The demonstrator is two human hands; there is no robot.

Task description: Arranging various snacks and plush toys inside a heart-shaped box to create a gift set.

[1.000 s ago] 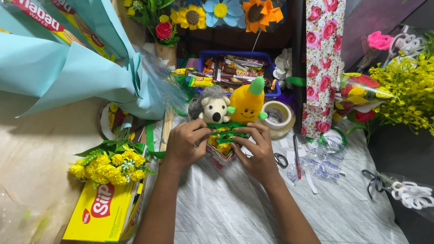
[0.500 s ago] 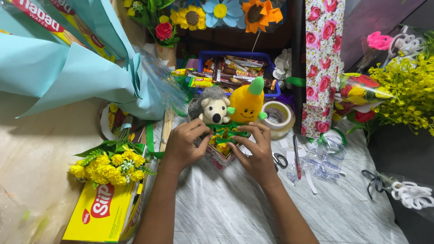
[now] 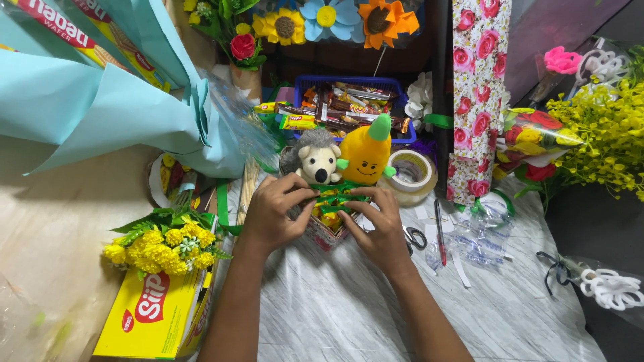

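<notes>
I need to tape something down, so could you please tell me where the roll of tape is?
In the head view, the roll of tape sits right of centre on the table, just right of the yellow plush toy and left of the rose-patterned wrapping paper.

Tape roll point(image 3: 410, 175) right of plush toys point(image 3: 342, 159), basket point(image 3: 355, 100) behind.

1. There is one view only, from a camera worn on the person's head, so no second view shares any part of the scene.
2. It looks steeply down and forward over both forearms onto the pale marbled worktop point(image 3: 402, 322).
3. It sits close: the fingers point(image 3: 302, 194) lie near mid-frame, and the forearms run out at the bottom edge.
4. Beyond the fingers the view reaches the blue plastic basket point(image 3: 349, 84); left of them, the yellow cardboard box point(image 3: 157, 315).
</notes>
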